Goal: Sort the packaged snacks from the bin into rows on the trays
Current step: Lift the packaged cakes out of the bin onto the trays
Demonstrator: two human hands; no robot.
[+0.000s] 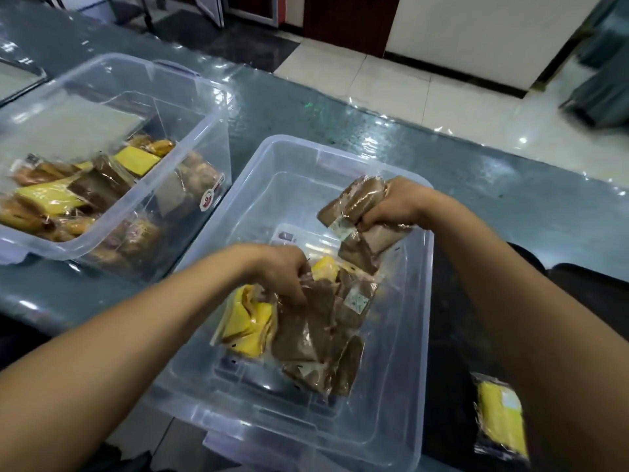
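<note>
Gripped a bunch of brown packets (357,206) in the right hand (391,207) at centre right, pinched another brown packet (303,321) with the left hand (282,270) mid-frame over the bin (401,386), apparently gathering like with like.

A long dark grey-green counter (374,131) with a glossy, plastic-wrapped top runs diagonally across the room, catching white glints of overhead light. Beyond it lies a floor of pale, polished square tiles (408,83) — bright with reflections — giving way to dark tiles (238,39) at the far left. A white wall panel (476,32) with a black skirting strip stands beside a dark reddish-brown wooden door (350,18).
</note>
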